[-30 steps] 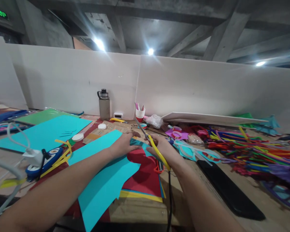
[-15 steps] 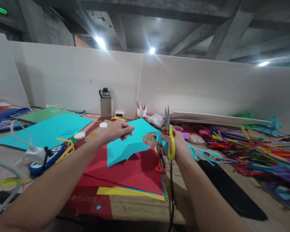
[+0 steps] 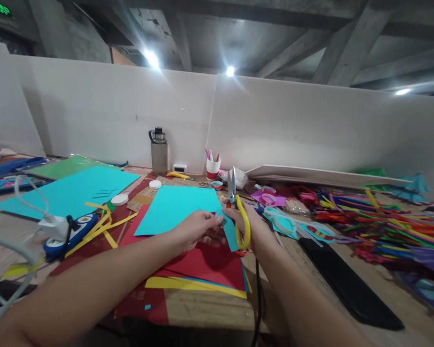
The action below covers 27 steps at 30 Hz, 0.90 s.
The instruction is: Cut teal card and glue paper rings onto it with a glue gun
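Observation:
My right hand (image 3: 242, 217) is closed around yellow-handled scissors (image 3: 242, 217), whose blades point up and stand slightly apart. Below those fingers hangs a small turquoise paper piece (image 3: 230, 233). My left hand (image 3: 202, 229) has its fingers bent together beside this piece, over the red paper; what its fingertips pinch, if anything, is partly hidden. A larger turquoise sheet (image 3: 181, 205) lies flat behind my left hand, on top of the red sheets (image 3: 217, 270). Yellow paper (image 3: 195, 286) sticks out under the red.
A bottle (image 3: 159, 156) and a pen cup (image 3: 213, 168) stand by the white board. Colourful pipe cleaners (image 3: 376, 221) and a long black case (image 3: 349, 284) lie right. Left are another turquoise sheet (image 3: 75, 190), a blue glue-gun-like tool (image 3: 72, 238) with cables, and yellow strips (image 3: 101, 226).
The large turquoise sheet, lifted and bent before, now lies flat. My left hand has moved right and nearer, beside the small piece. The scissors and my right hand have shifted left.

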Motion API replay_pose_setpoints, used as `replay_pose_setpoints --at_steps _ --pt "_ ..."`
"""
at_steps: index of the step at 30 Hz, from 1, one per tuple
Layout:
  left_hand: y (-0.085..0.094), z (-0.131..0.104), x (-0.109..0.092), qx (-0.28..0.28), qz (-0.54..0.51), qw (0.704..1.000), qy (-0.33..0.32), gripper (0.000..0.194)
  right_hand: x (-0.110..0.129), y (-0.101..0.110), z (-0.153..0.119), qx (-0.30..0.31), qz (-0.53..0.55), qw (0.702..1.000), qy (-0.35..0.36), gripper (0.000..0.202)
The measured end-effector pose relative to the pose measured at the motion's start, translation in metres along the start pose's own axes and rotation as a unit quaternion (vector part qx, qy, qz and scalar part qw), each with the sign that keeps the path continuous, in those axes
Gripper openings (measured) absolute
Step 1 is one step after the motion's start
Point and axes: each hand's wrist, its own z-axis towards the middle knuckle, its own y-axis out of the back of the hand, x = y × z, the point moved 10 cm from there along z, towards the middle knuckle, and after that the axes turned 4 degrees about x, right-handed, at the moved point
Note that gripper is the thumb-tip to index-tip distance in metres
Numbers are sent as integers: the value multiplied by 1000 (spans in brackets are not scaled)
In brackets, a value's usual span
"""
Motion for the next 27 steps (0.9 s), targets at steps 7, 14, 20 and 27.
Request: replay_pose_setpoints --at_steps 7,14,20,27 --pt "16 3 13 -62 22 997 50 29 5 -4 2 28 -63 996 64 38" --pt "14 1 21 -62 164 981 83 21 24 5 -4 -7 -98 987 129 39" --pt "10 -2 13 -30 309 947 84 21 24 -5 -13 -4 -3 996 85 40" --pt "16 -1 11 -40 402 913 62 21 27 -9 -15 -5 17 996 91 37"
